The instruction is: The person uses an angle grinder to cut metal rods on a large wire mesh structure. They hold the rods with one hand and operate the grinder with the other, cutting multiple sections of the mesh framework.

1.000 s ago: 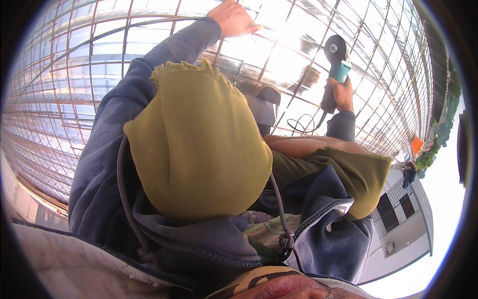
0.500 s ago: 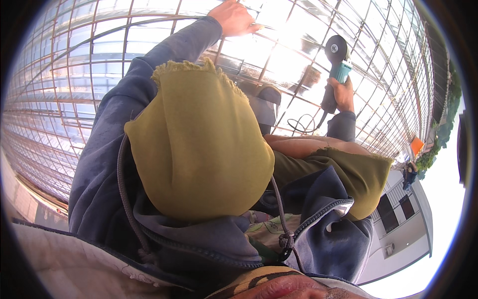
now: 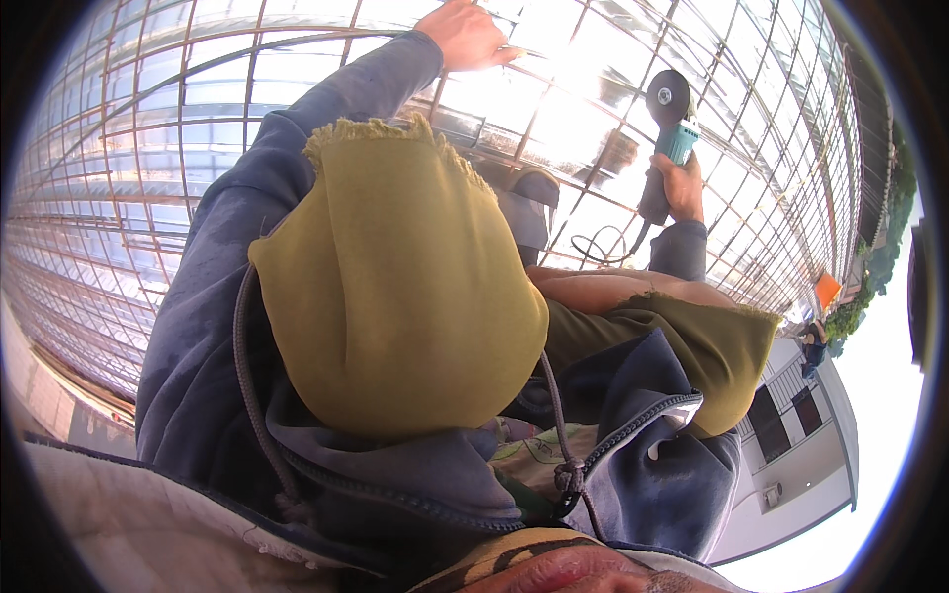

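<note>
The right hand [image 3: 680,188] is grasping an angle grinder [image 3: 678,141], fingers wrapping its dark rear body, over the rebar mesh [image 3: 182,99], with the cutting disc [image 3: 668,96] pointing away. The left hand [image 3: 463,36] is showing at the top edge; whether its fingers are gripping a bar, the view is not telling. The tool is probably feeling rigid and front-heavy, its disc brittle, the dark body offering the safest hold

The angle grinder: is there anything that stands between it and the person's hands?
Nothing visible does. The right hand grips the angle grinder directly. The left hand is apart from it, with only the steel bar mesh showing behind the gap.
</note>
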{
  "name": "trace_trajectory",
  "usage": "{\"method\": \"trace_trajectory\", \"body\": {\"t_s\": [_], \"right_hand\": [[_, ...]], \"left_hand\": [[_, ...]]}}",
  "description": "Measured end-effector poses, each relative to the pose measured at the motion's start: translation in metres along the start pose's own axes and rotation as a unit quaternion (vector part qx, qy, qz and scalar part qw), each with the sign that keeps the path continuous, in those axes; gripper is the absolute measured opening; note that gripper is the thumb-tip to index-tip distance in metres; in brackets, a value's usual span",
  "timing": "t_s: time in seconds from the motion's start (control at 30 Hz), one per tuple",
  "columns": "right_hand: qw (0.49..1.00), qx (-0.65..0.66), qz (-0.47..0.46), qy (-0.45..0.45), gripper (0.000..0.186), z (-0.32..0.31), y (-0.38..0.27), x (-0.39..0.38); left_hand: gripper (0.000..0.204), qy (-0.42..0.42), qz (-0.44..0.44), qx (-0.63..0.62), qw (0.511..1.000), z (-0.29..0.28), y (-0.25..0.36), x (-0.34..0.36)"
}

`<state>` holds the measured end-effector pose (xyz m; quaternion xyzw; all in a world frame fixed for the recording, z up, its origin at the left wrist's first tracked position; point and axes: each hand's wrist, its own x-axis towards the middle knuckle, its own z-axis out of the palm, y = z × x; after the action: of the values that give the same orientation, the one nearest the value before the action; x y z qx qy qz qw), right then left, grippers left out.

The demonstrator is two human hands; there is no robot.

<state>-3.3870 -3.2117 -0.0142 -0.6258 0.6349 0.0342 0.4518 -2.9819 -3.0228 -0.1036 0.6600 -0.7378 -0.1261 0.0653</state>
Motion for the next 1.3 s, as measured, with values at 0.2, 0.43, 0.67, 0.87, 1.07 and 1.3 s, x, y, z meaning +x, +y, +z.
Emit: {"method": "trace_trajectory", "body": {"t_s": [0.2,0.43,0.67,0.87,1.07,1.3], "right_hand": [[1.0,0.003,-0.003,-0.008,0.051,-0.001,0.0,0.0],[1.0,-0.006,-0.001,-0.005,0.053,-0.004,0.005,0.002],[1.0,-0.002,0.01,0.0,0.056,0.0,0.002,0.002],[1.0,-0.007,-0.007,0.006,0.05,0.001,0.009,0.0],[1.0,0.024,-0.005,0.0,0.05,0.003,-0.001,-0.009],[1.0,0.027,-0.005,-0.011,0.05,0.0,0.003,-0.002]], "left_hand": [[0.065,-0.005,-0.002,0.013,1.0,-0.004,0.002,0.0],[0.064,-0.012,0.001,0.0,1.0,-0.008,0.003,0.001],[0.064,-0.004,0.001,0.008,1.0,-0.003,0.001,0.0],[0.066,-0.003,0.005,-0.003,1.0,-0.015,0.003,0.002],[0.066,-0.018,-0.005,0.009,1.0,-0.01,0.002,0.001],[0.066,-0.019,-0.003,0.02,1.0,-0.012,0.005,0.001]]}}
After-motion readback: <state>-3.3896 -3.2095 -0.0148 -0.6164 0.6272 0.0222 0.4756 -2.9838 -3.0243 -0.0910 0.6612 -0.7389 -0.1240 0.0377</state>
